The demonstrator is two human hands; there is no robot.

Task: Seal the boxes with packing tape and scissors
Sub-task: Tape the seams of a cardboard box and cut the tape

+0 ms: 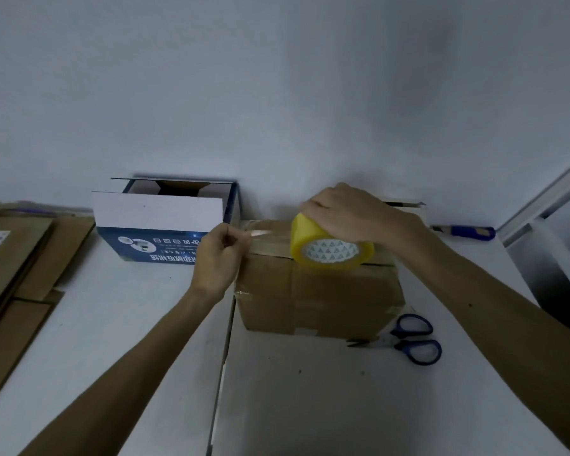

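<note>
**Two hands stretch packing tape across a cardboard box**

Seen from above, a closed brown cardboard box (316, 291) sits on a white tabletop (310, 390), near a pale wall. The right hand (349, 215) grips a yellow roll of tape (329, 251) from above, fingers curled over its rim, and the roll stands on edge on the box's top. The left hand (218, 258) is at the box's left top edge, its fingers curled in and pinching the free end of the tape. A clear strip (264, 234) runs from that hand to the roll, low over the box top.

Blue-handled scissors (408, 339) lie flat on the tabletop just beside the box's near right corner, blades pointing left. To the left of the brown box stands a blue and white printed box (165, 222) with its flaps open. Flattened cardboard sheets (20, 268) are stacked at the far left. A blue-handled knife (468, 232) lies behind the right forearm, near the wall.
</note>
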